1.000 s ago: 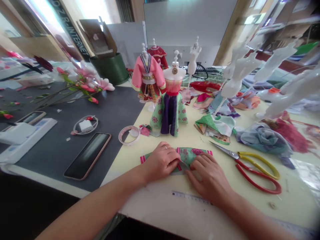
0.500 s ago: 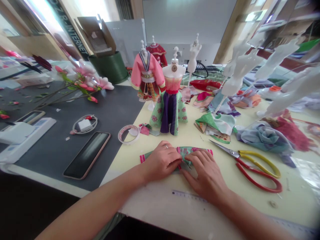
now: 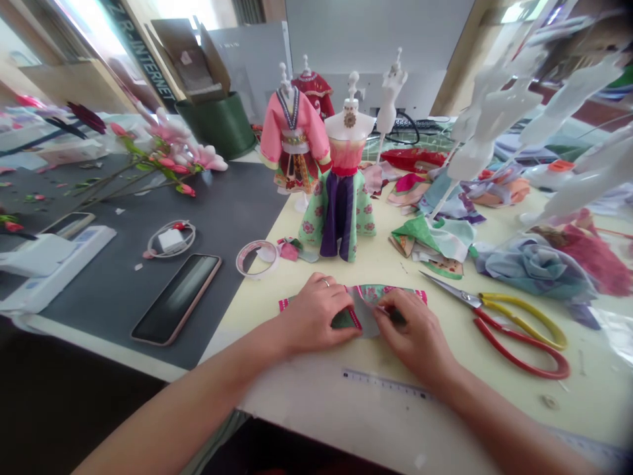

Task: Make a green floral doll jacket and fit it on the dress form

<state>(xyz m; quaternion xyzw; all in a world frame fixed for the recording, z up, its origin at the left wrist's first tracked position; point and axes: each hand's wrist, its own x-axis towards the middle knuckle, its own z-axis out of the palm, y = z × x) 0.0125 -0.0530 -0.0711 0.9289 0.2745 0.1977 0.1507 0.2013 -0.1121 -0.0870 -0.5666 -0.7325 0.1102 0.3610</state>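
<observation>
A small green floral cloth piece (image 3: 366, 305) with pink trim lies on the pale yellow table (image 3: 583, 389) in front of me. My left hand (image 3: 316, 315) presses on its left half, fingers curled on the fabric, a ring on one finger. My right hand (image 3: 414, 333) pinches the cloth's right part at a fold. Behind the cloth stands a dressed mini mannequin (image 3: 341, 185) in a green and purple skirt.
Red and yellow scissors (image 3: 509, 323) lie to the right, a clear ruler (image 3: 386, 384) just below my hands. A tape roll (image 3: 256, 258), a phone (image 3: 177, 298), a charger (image 3: 171, 239), fabric scraps (image 3: 435, 244) and more mannequins (image 3: 294, 138) surround the spot.
My fingers have drawn together and lifted a fold of the cloth, showing its grey underside. The view has shifted slightly down and nearer.
</observation>
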